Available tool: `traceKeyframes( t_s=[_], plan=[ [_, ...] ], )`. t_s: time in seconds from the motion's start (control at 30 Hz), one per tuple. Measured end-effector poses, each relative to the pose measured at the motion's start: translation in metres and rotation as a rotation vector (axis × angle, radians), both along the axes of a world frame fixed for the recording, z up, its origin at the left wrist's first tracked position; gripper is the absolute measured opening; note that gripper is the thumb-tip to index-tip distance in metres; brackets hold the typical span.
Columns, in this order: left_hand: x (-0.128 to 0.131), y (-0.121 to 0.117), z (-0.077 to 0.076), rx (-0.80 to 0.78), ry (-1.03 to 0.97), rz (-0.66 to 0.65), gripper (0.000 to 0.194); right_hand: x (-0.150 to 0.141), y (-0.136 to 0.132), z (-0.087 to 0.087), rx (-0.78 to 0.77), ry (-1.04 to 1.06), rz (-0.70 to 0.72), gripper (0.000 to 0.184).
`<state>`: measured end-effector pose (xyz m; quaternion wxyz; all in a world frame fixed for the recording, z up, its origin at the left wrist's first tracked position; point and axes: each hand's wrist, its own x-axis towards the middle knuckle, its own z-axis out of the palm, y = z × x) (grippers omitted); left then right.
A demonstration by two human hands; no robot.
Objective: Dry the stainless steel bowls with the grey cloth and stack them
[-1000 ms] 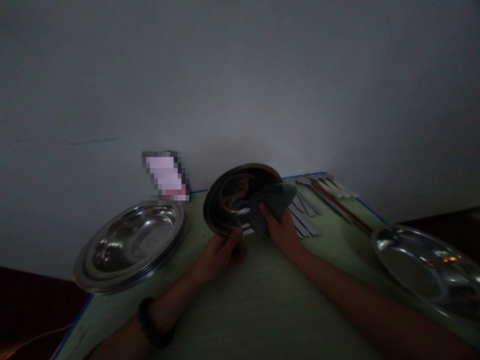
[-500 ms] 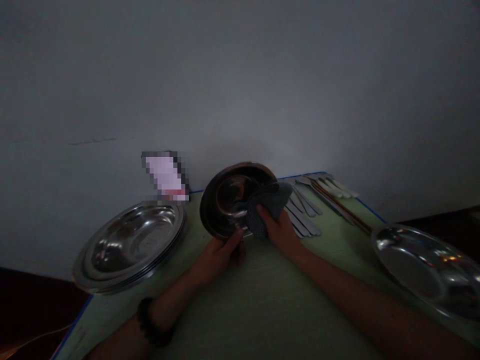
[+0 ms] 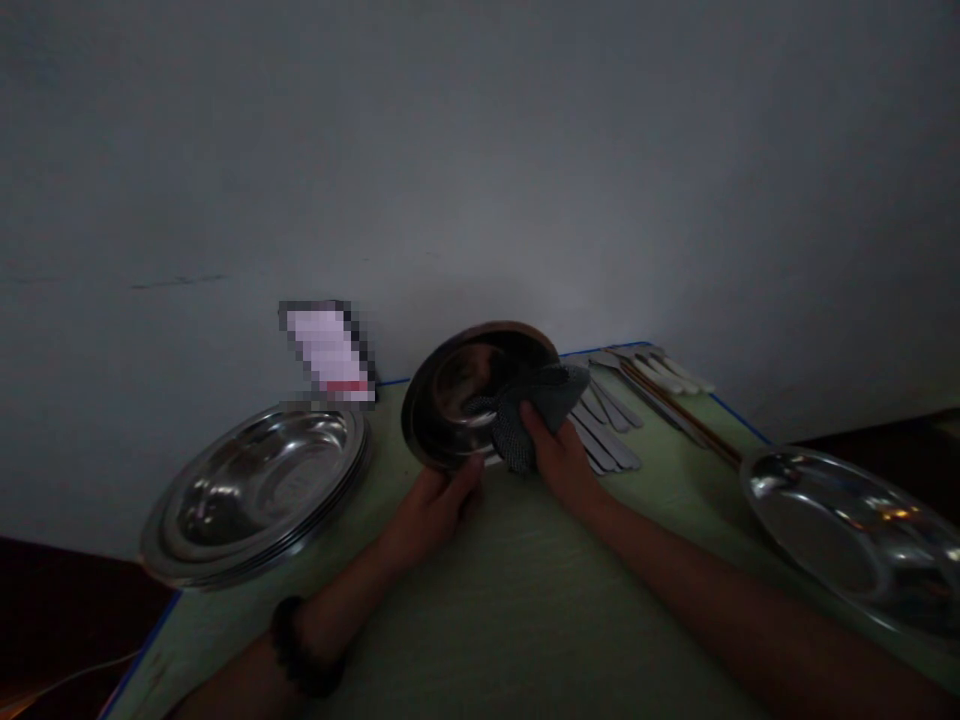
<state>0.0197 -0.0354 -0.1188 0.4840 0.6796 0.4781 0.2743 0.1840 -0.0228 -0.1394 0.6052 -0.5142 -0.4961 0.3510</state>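
Note:
A round metal bowl (image 3: 442, 390) is tilted up above the table, its hollow side facing me. My left hand (image 3: 442, 500) grips its lower rim, thumb on the near edge and the other fingers mostly hidden beneath. In my right hand (image 3: 562, 460) is a grey patterned cloth (image 3: 544, 400), bunched and pressed against the right side of the bowl. The cloth covers part of the bowl's inside and rim.
A stack of metal plates (image 3: 262, 490) stands at the left on the green table (image 3: 480, 620), below a blurred phone-like object (image 3: 330, 345). Several knives (image 3: 607, 445), white-handled cutlery (image 3: 667, 370) and brown chopsticks (image 3: 675, 410) lie right. An oval metal dish (image 3: 817, 530) sits at the far right.
The bowl tips and shifts slightly in my left hand, and the cloth moves a little against it in my right hand. Both grips stay the same.

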Motion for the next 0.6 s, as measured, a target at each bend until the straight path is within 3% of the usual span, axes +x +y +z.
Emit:
traceKeyframes(
  t_s=[0.13,0.4,0.6],
  plan=[
    [-0.0009,0.002,0.0002,-0.038,-0.038,0.001,0.056,0.0007,0.0006,0.0002,0.001,-0.019,-0.019,0.04],
    [0.0006,-0.0025,-0.0013,0.044,-0.001,-0.038,0.041,-0.0009,-0.001,-0.0001,0.001,-0.091,0.026,0.034],
    [-0.0011,0.0029,-0.0042,-0.098,-0.142,0.043,0.048,-0.0003,-0.0004,0.0009,-0.008,-0.015,-0.03,0.042]
  ],
)
